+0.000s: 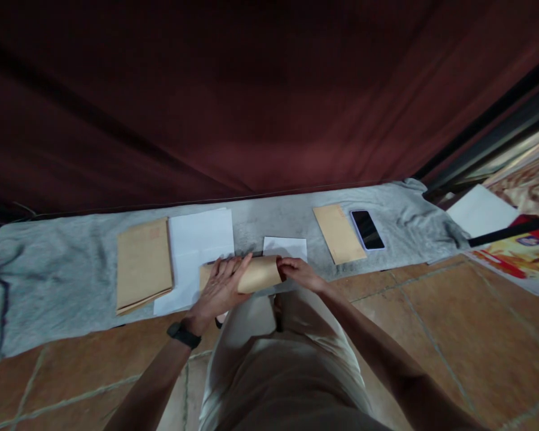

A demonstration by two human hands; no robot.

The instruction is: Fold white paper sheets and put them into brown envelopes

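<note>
A brown kraft-paper envelope (263, 274) lies crosswise in front of me at the bench's near edge, its right end bulging a little. My left hand (222, 284) rests palm down across its left part, fingers stretched out flat. At the right end, the fingers of my right hand (300, 272) pinch the envelope's edge; the fingertips are partly hidden. Just beyond it is a small white sheet (285, 246), its lower part covered. White paper (202, 233) lies under and beside my left hand.
A grey cloth (72, 257) covers the long bench. Brown envelopes (144, 263) are stacked at left; another envelope (339, 233) and a phone (367, 230) lie at right. A dark red curtain (269, 120) hangs behind. Colourful packaging (521, 257) stands far right, above the tiled floor (453, 323).
</note>
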